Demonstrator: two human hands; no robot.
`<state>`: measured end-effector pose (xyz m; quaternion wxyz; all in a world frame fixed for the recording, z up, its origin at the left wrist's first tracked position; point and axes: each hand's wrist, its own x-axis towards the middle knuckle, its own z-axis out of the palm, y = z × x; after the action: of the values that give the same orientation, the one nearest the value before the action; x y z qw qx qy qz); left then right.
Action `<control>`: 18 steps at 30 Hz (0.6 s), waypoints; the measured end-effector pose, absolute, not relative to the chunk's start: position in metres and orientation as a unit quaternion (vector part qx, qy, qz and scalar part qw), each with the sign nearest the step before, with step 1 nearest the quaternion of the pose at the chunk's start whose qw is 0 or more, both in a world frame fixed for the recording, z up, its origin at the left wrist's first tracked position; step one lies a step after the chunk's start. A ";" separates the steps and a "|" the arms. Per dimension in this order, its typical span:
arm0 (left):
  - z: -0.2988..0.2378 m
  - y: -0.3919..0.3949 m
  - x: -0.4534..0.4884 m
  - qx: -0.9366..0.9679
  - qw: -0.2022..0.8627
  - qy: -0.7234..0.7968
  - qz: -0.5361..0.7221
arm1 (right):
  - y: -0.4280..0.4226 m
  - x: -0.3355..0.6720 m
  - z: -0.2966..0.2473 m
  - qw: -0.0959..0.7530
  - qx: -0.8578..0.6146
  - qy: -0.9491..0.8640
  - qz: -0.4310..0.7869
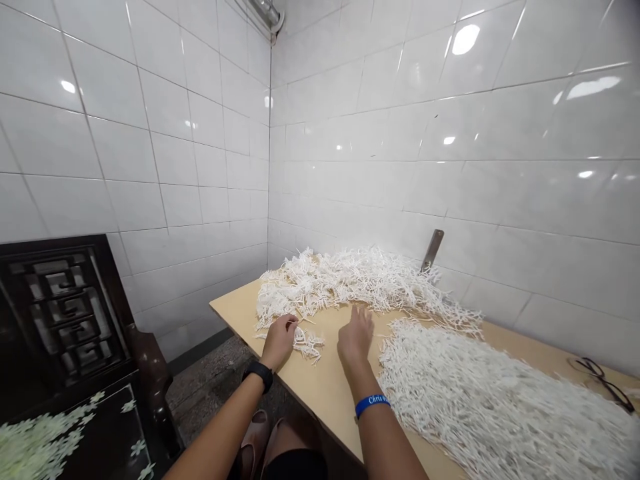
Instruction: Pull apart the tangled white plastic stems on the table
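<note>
The left hand (281,341) has its thumb and forefinger brought near together, beside one small bunch of white strands (310,345); whether a strand is pinched, I cannot tell. The right hand (356,335) points its bent fingers toward the far edge of the surface (327,380); its grip is hidden, so I cannot say if it holds something.

White strands make three groups: this small bunch close to the near edge, one tangled, springy heap (350,280) along the far edge, and one flatter, denser pile (480,393) on the right part. The strands are thin, short and matt, with a paper-like look.

The surface is smooth, pale and wood-coloured. It shows plainly at the left corner, between the two hands, and from there down to the near edge. One pair of eyeglasses (604,382) lies near the far edge, at right.
</note>
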<state>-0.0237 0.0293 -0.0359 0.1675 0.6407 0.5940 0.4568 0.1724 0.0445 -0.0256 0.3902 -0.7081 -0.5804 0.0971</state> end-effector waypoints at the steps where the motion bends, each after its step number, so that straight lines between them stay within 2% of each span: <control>1: -0.036 0.029 -0.024 0.646 0.163 0.593 0.451 | 0.045 0.167 -0.026 0.430 -0.666 -0.595 0.133; 3: -0.037 0.030 -0.025 0.655 0.153 0.596 0.439 | 0.045 0.155 -0.028 0.455 -0.604 -0.623 0.202; 8: -0.039 0.034 -0.026 0.677 0.122 0.611 0.393 | 0.044 0.143 -0.034 0.423 -0.540 -0.676 0.270; 14: -0.039 0.036 -0.020 0.742 0.072 0.590 0.309 | 0.041 0.148 -0.034 0.390 -0.510 -0.721 0.261; 18: -0.031 0.032 -0.013 0.807 0.034 0.551 0.210 | 0.030 0.146 -0.031 0.353 -0.477 -0.772 0.229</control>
<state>-0.0127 0.0320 -0.0315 0.0337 0.8070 0.5508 0.2102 0.1459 0.0297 -0.0305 0.3528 -0.4769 -0.7717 0.2293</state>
